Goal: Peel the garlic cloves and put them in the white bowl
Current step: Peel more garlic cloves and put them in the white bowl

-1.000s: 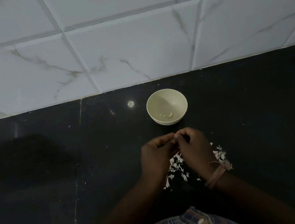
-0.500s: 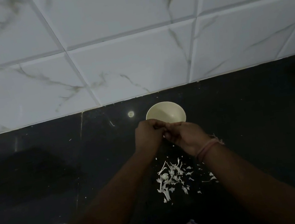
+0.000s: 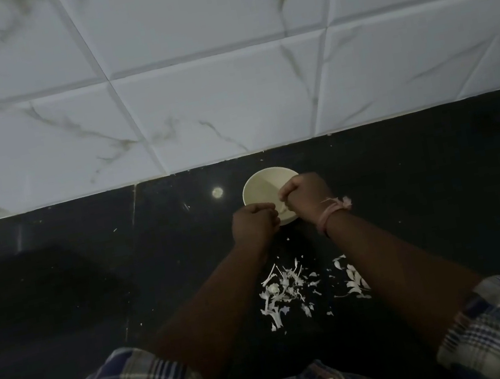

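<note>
Mid-task, judging by the far round white bowl [image 3: 258,187]. Left hand [image 3: 255,226] curled at its near rim, right hand [image 3: 308,194] curled over it (contents untellable). Papery white garlic skins [image 3: 285,293] littering near dark table [image 3: 91,284]; unpeeled cloves unseen.

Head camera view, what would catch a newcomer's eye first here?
Probably the white bowl on the dark counter near the tiled wall, with the right hand over it and the left hand at its near edge, both curled. Next, the pale garlic skins scattered between the forearms.
</note>
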`<state>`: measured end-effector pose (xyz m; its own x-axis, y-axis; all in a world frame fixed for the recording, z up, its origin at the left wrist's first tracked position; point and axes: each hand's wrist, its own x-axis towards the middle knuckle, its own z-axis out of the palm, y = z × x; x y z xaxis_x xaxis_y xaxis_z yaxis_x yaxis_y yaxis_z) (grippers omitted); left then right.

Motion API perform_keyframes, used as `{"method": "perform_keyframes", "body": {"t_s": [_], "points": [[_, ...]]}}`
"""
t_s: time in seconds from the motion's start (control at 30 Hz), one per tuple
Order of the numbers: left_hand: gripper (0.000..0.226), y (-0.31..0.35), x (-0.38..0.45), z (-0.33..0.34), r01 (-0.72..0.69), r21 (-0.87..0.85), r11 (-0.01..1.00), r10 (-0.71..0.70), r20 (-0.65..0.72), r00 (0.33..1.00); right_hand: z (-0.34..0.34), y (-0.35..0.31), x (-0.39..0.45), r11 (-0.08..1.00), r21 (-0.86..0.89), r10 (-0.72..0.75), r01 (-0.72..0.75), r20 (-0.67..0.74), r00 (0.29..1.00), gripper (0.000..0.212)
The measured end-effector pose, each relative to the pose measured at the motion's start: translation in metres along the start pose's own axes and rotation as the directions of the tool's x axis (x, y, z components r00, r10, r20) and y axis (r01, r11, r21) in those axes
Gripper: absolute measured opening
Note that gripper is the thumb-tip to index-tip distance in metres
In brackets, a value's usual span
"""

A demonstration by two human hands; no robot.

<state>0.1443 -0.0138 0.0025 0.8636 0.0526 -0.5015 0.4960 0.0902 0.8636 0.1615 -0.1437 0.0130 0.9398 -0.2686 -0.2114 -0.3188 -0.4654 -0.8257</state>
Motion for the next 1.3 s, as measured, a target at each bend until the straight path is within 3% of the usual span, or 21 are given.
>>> {"method": "perform_keyframes", "body": {"t_s": [0.07, 0.13, 0.2, 0.33, 0.43, 0.57, 0.9, 0.97, 1.07, 1.17, 1.3], "points": [[0.016, -0.006, -0.008, 0.003, 0.004, 0.056, 0.998, -0.006, 0.045, 0.999, -0.009, 0.018, -0.011, 0.983, 0.177, 0.064, -0.051, -0.072, 0.995, 0.029], [0.017, -0.018, -0.014, 0.007, 0.014, 0.130, 0.991, -0.029, 0.115, 0.993, -0.017, 0.042, -0.031, 0.976, 0.212, 0.078, -0.044, -0.152, 0.985, 0.029], [0.019, -0.032, -0.020, 0.013, 0.031, 0.192, 0.981, -0.068, 0.188, 0.980, -0.023, 0.068, -0.051, 0.989, 0.139, 0.068, -0.042, -0.188, 0.980, 0.029], [0.022, -0.057, -0.032, 0.024, 0.071, 0.290, 0.954, -0.148, 0.252, 0.956, -0.029, 0.107, -0.087, 0.986, -0.169, -0.021, -0.008, -0.166, 0.986, 0.018], [0.025, -0.070, -0.040, 0.030, 0.090, 0.339, 0.936, -0.186, 0.261, 0.947, -0.027, 0.125, -0.100, 0.928, -0.360, -0.156, 0.101, -0.126, 0.980, 0.005], [0.028, -0.076, -0.052, 0.034, 0.097, 0.359, 0.928, -0.201, 0.263, 0.944, -0.016, 0.129, -0.103, 0.802, -0.589, -0.130, 0.101, -0.007, 0.992, 0.012], [0.026, -0.088, -0.066, 0.020, 0.149, 0.323, 0.935, -0.215, 0.177, 0.960, -0.011, 0.126, -0.092, 0.707, -0.704, -0.052, 0.064, 0.038, 0.998, 0.020], [0.026, -0.086, -0.070, 0.020, 0.167, 0.271, 0.948, -0.221, 0.183, 0.958, -0.012, 0.121, -0.093, 0.804, -0.594, -0.056, 0.032, -0.021, 0.998, 0.017], [0.021, -0.086, -0.071, 0.018, 0.169, 0.147, 0.975, -0.195, 0.187, 0.963, -0.012, 0.109, -0.103, 0.994, -0.075, 0.080, -0.084, -0.060, 0.995, 0.010], [0.012, -0.088, -0.069, 0.014, 0.150, 0.060, 0.987, -0.159, 0.169, 0.973, -0.004, 0.105, -0.116, 0.938, 0.307, 0.165, -0.162, 0.017, 0.986, 0.011], [0.013, -0.088, -0.074, 0.004, 0.124, -0.008, 0.992, -0.121, 0.162, 0.979, 0.008, 0.107, -0.126, 0.882, 0.434, 0.204, -0.182, -0.005, 0.979, 0.010]]}}
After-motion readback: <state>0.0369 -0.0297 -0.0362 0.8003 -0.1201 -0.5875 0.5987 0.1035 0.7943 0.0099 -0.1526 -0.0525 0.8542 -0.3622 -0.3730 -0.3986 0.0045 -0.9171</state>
